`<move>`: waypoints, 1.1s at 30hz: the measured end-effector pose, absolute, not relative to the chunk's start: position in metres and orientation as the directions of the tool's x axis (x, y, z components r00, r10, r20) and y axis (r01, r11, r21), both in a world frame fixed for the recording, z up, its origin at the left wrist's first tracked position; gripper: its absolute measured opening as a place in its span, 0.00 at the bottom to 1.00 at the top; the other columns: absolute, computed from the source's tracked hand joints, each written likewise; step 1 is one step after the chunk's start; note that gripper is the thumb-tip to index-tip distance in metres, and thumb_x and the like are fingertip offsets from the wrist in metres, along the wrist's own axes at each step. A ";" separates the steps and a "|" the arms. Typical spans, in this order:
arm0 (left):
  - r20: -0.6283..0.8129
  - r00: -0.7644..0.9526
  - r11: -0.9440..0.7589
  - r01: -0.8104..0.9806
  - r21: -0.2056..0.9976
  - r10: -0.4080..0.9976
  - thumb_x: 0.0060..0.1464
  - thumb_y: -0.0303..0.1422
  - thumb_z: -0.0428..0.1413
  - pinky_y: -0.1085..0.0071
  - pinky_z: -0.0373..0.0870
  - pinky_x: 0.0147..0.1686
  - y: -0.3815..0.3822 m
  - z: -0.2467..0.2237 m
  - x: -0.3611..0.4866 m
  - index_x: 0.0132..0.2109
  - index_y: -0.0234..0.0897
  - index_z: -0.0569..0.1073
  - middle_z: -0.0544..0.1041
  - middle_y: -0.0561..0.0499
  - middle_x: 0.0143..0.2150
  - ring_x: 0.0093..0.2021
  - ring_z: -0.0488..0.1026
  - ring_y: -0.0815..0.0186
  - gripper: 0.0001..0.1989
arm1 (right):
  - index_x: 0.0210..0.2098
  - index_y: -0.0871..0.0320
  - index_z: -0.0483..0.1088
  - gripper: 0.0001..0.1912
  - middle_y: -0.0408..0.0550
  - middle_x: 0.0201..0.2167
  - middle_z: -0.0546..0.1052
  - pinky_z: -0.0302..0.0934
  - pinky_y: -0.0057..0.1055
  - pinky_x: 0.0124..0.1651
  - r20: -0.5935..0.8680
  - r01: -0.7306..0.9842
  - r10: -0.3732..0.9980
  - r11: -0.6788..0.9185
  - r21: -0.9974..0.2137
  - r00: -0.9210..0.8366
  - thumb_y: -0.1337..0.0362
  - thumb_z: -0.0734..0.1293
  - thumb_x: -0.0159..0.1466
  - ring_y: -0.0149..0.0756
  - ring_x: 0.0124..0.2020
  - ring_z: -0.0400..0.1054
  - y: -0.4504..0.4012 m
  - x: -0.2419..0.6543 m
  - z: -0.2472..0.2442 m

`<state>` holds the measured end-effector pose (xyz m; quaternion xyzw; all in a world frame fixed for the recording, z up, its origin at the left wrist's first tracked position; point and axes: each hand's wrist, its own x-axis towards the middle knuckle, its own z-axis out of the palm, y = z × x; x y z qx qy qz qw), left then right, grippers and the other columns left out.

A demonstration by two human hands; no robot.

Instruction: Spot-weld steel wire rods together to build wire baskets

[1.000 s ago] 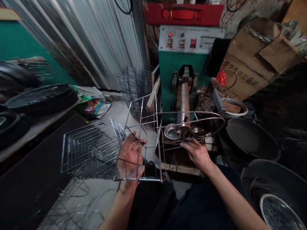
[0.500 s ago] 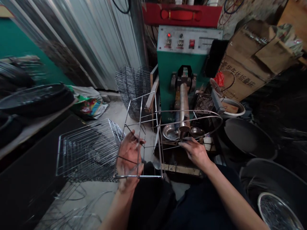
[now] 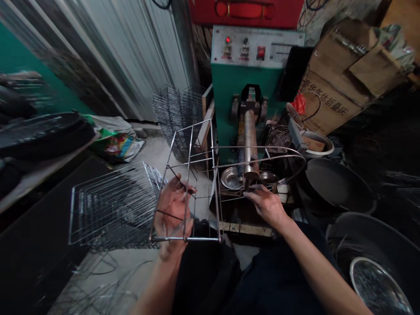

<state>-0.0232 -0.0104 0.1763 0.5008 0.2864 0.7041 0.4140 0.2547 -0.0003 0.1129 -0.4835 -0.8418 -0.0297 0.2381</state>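
Note:
A wire frame (image 3: pixel 188 164) with a long curved loop reaching to the right is held in front of the green machine (image 3: pixel 226 83). My left hand (image 3: pixel 173 210) is closed around the frame's wires from behind and below, at its lower left. My right hand (image 3: pixel 265 203) pinches at the lower wire of the loop, just below the end of the machine's metal cylinder (image 3: pixel 251 144). What lies between the right fingertips is too small to make out. The loop passes around the cylinder.
Stacked wire racks (image 3: pixel 111 210) stand at the left, more racks (image 3: pixel 177 118) behind. Small metal bowls (image 3: pixel 231 178) sit under the cylinder. Black pans (image 3: pixel 339 183) and a metal dish of small parts (image 3: pixel 380 284) are at the right, near a cardboard box (image 3: pixel 344 78).
The view has shifted slightly, so most things appear a little higher and further left. Both hands keep their hold, and the wire frame stays nearly in place against the machine.

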 end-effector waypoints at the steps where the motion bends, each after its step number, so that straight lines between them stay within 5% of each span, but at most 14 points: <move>1: 0.456 -0.185 -0.492 -0.306 0.815 0.870 0.41 0.49 0.70 0.44 0.70 0.58 -0.009 0.177 -0.022 0.60 0.52 0.76 0.73 0.43 0.58 0.54 0.70 0.46 0.37 | 0.54 0.53 0.78 0.21 0.52 0.45 0.83 0.73 0.30 0.46 0.427 0.828 0.804 0.528 -0.189 -0.415 0.77 0.65 0.67 0.42 0.54 0.73 0.000 0.254 0.113; 6: 0.377 -0.250 -0.446 -0.346 0.826 0.892 0.35 0.46 0.75 0.58 0.75 0.52 -0.004 0.183 -0.019 0.55 0.49 0.80 0.76 0.48 0.45 0.46 0.71 0.57 0.37 | 0.55 0.52 0.78 0.19 0.51 0.47 0.82 0.70 0.29 0.48 0.390 0.836 0.819 0.517 -0.186 -0.420 0.74 0.64 0.70 0.40 0.55 0.71 0.001 0.255 0.116; 10: 0.411 -0.206 -0.459 -0.340 0.821 0.888 0.30 0.46 0.78 0.64 0.74 0.51 -0.004 0.184 -0.020 0.58 0.47 0.79 0.74 0.48 0.47 0.48 0.71 0.59 0.43 | 0.51 0.55 0.79 0.14 0.53 0.44 0.81 0.68 0.28 0.42 0.379 0.901 0.851 0.424 -0.087 -0.364 0.70 0.63 0.72 0.40 0.48 0.72 -0.006 0.260 0.126; 13: 0.436 -0.220 -0.487 -0.326 0.810 0.872 0.29 0.47 0.77 0.62 0.75 0.50 -0.002 0.182 -0.021 0.57 0.50 0.79 0.74 0.49 0.47 0.48 0.71 0.58 0.42 | 0.45 0.55 0.80 0.13 0.53 0.42 0.80 0.63 0.28 0.33 0.343 0.949 0.889 0.314 0.024 -0.303 0.71 0.63 0.71 0.41 0.45 0.71 -0.010 0.262 0.132; 18: 0.412 -0.220 -0.465 -0.336 0.819 0.884 0.33 0.44 0.75 0.61 0.74 0.53 -0.004 0.178 -0.023 0.58 0.51 0.79 0.74 0.49 0.46 0.46 0.71 0.59 0.40 | 0.49 0.53 0.78 0.18 0.50 0.55 0.79 0.60 0.27 0.29 0.260 0.937 0.900 0.331 0.111 -0.349 0.75 0.61 0.70 0.43 0.53 0.68 -0.012 0.258 0.134; 33: 0.493 -0.104 -0.496 -0.338 0.800 0.864 0.42 0.46 0.70 0.61 0.71 0.54 0.018 0.180 -0.026 0.63 0.44 0.74 0.73 0.46 0.51 0.50 0.70 0.57 0.40 | 0.48 0.55 0.78 0.17 0.51 0.55 0.79 0.70 0.30 0.41 0.264 0.953 0.921 0.302 -0.025 -0.285 0.76 0.61 0.68 0.44 0.54 0.68 0.006 0.257 0.128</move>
